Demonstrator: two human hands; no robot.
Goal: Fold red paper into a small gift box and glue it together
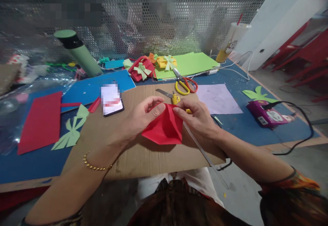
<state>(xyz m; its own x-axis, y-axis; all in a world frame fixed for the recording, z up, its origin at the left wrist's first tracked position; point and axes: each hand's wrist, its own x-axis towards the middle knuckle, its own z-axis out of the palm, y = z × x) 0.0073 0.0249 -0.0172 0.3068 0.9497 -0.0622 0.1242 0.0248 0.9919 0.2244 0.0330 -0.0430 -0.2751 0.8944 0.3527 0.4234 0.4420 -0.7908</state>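
Observation:
Between both hands is a folded piece of red paper [164,128], held above a brown cardboard sheet [133,164]. My left hand [150,112] pinches its upper left edge between thumb and fingers. At the upper right edge, my right hand [196,115] grips the paper the same way. Just beyond the fingers lies a yellow-handled tool with a metal blade [175,98], partly hidden by my right hand. A clear ruler-like strip [198,144] slants out from under that hand past the cardboard's front edge. Scissors [185,85] with yellow and red handles rest farther back.
Left of the cardboard are a phone [112,99], green paper bows [73,130] and a red sheet [42,121]. A green bottle [79,53], small red paper bag [142,69] and green sheets [197,62] stand behind. A drink cup [230,43] and purple device [266,113] are right.

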